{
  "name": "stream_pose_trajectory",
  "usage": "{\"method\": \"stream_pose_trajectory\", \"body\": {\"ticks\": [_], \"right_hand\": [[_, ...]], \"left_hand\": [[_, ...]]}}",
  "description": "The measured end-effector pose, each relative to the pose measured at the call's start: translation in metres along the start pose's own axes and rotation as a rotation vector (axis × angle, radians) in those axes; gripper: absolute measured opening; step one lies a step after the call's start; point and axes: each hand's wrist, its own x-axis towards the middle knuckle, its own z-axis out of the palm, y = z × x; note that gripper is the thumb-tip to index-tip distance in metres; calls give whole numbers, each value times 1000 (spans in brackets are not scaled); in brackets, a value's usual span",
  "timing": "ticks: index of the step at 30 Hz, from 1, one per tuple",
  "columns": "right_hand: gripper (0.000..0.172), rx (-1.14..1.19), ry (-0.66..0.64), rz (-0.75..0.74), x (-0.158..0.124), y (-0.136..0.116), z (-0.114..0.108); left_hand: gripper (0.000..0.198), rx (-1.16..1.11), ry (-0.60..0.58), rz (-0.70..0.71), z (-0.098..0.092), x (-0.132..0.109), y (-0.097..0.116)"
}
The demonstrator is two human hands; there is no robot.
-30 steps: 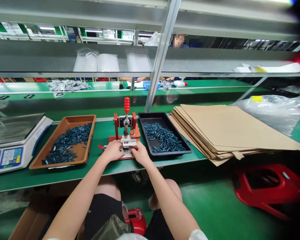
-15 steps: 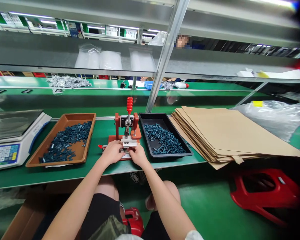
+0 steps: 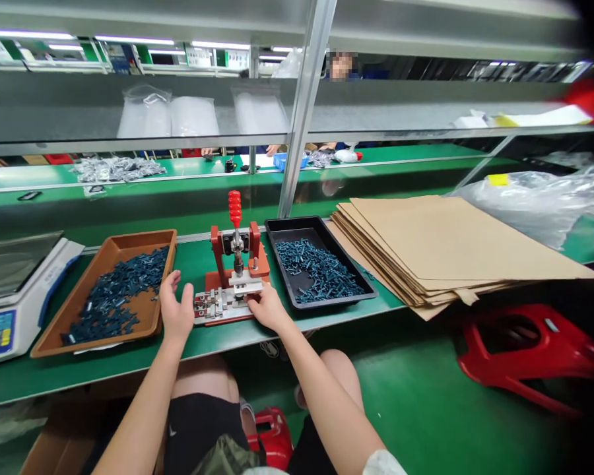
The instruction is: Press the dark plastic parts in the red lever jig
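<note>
Head view shows the left hand (image 3: 177, 310) open, its fingers spread well apart, just left of the toggle press (image 3: 218, 244), with no part visibly in it. The right hand (image 3: 270, 309) lies against the front of the press, fingers together on its metal stage (image 3: 218, 307); whether it is clamped there cannot be told. The press stands on the green tabletop (image 3: 193, 264), its red-knobbed lever (image 3: 235, 208) upright. The step in hand appears to be work at this stage, between pressings, and a next move by the left hand calls for only a short reach to either side. Left of the press sits a brown tray (image 3: 143, 239) of dark blue parts (image 3: 113, 293), with a weighing scale (image 3: 10, 310) beyond it. Right of the press sits a black tray (image 3: 287, 227) of similar parts (image 3: 321, 270), then a stack of cardboard sheets (image 3: 440, 244).
</note>
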Motion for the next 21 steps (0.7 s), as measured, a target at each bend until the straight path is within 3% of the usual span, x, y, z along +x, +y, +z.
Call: {"method": "stream_pose_trajectory", "body": {"ticks": [2, 5, 9, 12, 15, 18, 21], "right_hand": [[24, 27, 1, 14, 0, 1, 0], [25, 67, 6, 53, 0, 5, -1], [28, 94, 4, 198, 3, 11, -3], [24, 130, -56, 215, 7, 12, -4], [24, 165, -74, 215, 10, 12, -4], [27, 200, -112, 202, 12, 14, -3], [30, 221, -115, 190, 13, 13, -5]], "left_hand": [[53, -45, -186, -28, 13, 5, 3], [62, 87, -476, 103, 30, 4, 16], [66, 131, -572, 113, 30, 0, 17], [65, 47, -499, 28, 25, 3, 12], [60, -35, -261, 19, 28, 20, 26], [61, -111, -83, 106, 34, 51, 67], [64, -249, -89, 128, 36, 86, 119]]}}
